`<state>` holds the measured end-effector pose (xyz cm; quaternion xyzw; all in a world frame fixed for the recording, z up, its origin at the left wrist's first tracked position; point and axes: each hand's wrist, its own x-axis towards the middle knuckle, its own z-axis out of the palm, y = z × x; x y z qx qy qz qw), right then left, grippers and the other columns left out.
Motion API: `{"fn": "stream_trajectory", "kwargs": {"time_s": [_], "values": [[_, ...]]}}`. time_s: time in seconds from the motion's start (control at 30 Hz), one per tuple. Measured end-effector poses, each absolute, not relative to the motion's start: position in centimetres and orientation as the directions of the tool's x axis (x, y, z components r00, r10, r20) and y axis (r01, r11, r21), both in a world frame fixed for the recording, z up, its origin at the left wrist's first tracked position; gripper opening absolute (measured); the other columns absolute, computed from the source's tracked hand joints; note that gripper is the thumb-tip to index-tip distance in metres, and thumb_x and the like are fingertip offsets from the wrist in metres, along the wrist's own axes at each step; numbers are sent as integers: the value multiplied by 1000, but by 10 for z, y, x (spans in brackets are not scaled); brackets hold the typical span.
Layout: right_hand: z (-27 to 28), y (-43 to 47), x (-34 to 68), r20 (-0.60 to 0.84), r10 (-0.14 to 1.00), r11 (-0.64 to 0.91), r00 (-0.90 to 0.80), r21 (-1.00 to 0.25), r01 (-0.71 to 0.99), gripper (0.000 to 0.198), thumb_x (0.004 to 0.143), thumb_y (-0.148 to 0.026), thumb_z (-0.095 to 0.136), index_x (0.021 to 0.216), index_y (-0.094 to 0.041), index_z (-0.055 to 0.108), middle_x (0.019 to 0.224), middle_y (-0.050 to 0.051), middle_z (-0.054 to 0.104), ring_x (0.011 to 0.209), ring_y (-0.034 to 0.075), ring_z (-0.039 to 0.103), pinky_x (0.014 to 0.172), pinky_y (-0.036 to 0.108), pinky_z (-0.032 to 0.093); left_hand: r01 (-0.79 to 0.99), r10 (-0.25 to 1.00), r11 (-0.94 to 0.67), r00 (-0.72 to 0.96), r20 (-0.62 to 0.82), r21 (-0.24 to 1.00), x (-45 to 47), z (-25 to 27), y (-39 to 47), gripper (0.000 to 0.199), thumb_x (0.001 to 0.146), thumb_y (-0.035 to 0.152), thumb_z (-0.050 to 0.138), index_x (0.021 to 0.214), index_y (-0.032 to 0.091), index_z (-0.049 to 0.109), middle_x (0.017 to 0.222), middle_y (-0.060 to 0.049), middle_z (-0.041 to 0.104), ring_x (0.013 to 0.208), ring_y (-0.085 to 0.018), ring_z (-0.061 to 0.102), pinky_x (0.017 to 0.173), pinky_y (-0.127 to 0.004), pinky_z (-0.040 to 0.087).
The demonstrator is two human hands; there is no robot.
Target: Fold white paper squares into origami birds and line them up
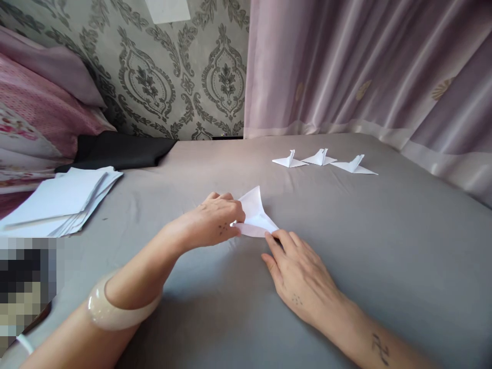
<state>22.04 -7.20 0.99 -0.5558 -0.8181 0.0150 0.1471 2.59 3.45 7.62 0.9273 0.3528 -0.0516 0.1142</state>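
Observation:
A partly folded sheet of white paper (pixel 257 215) lies on the grey cloth surface, one pointed flap standing up at its far side. My left hand (pixel 220 218) grips its left end, the fingers curled over the edge and the thumb below. At the paper's right corner, my right hand (pixel 298 269) rests low with its fingertips pressing on the edge; its thumb is held apart from the fingers. The fingertips of the left hand are partly hidden behind its knuckles.
Three folded white paper birds (pixel 322 157) stand in a row at the back right. On the left is a stack of white paper sheets (pixel 61 197), with a black cloth (pixel 123 148) behind it. A pink curtain (pixel 326 66) and a patterned wall (pixel 184 77) border the far side.

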Motion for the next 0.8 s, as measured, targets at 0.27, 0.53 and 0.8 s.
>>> {"fn": "stream_trajectory", "kwargs": {"time_s": [0.27,0.53,0.8], "values": [[10,-70,218,199,917,378,-345,-167,911,40,97,-28,40,129,-10,56,98,13,60,84,24,54,73,41,48,642,605,-727,767,-215,244,21,84,39,7,84,17,62,88,21,66,102,0,67,106,-20,51,88,-30,32],[13,-69,214,181,926,360,-331,-160,919,42,97,-30,39,133,-15,55,94,10,56,83,23,48,72,40,46,519,489,-796,855,-175,312,16,85,41,11,90,20,55,93,20,66,108,-4,66,106,-22,51,88,-32,32],[13,-70,211,185,928,353,-323,-159,922,41,97,-31,41,132,-16,55,96,11,55,85,23,48,74,39,45,505,473,-797,863,-179,330,17,80,44,13,91,23,52,95,20,64,110,-5,65,108,-23,51,88,-33,34]]}}
